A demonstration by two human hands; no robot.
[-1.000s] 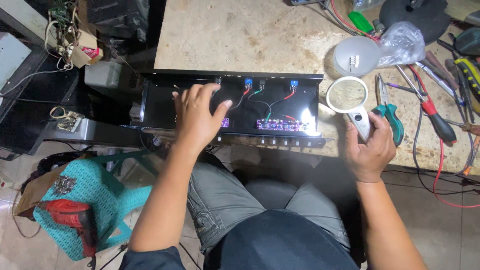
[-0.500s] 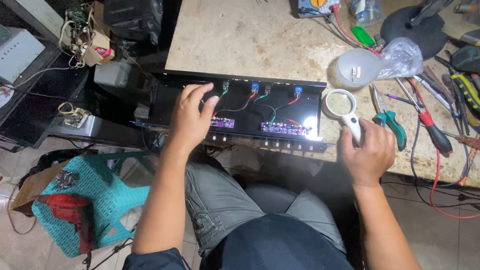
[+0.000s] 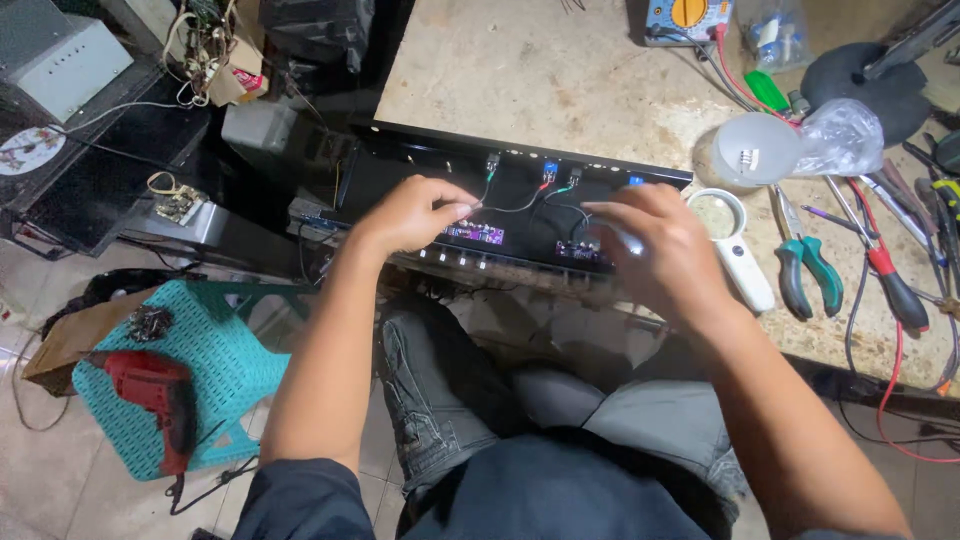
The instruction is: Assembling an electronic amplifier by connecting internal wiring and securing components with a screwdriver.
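- black metal, that's the open amplifier chassis [image 3: 420,170] in front of me, lying at the near edge of the stone-topped workbench [image 3: 520,80], over my knees, its inside facing up.
- inside it i see small purple circuit boards [image 3: 475,233] and red, green and black wires [image 3: 520,200] running up to blue parts along the far wall.
- my left hand [image 3: 410,215] rests on the left half of the chassis, fingers curled loosely with the tips down by the boards; it grips nothing that i can see.
- my right hand [image 3: 665,250] is over the right half, fingers spread and bent, tips toward the wiring; i cannot tell whether anything is pinched beneath it.
- white-handled magnifying glass [image 3: 735,245] lies on the bench just beside my right hand, out of my grip.
- further right are green-handled pliers [image 3: 805,275], a red-handled screwdriver [image 3: 890,285] and a round white lamp head [image 3: 755,150] with a clear plastic bag [image 3: 845,135] against it.
- at the far edge of the bench sits a multimeter with a yellow dial [image 3: 685,15].
- down on the floor to my left, a teal plastic stool [image 3: 215,350] carries a red power drill [image 3: 150,390].
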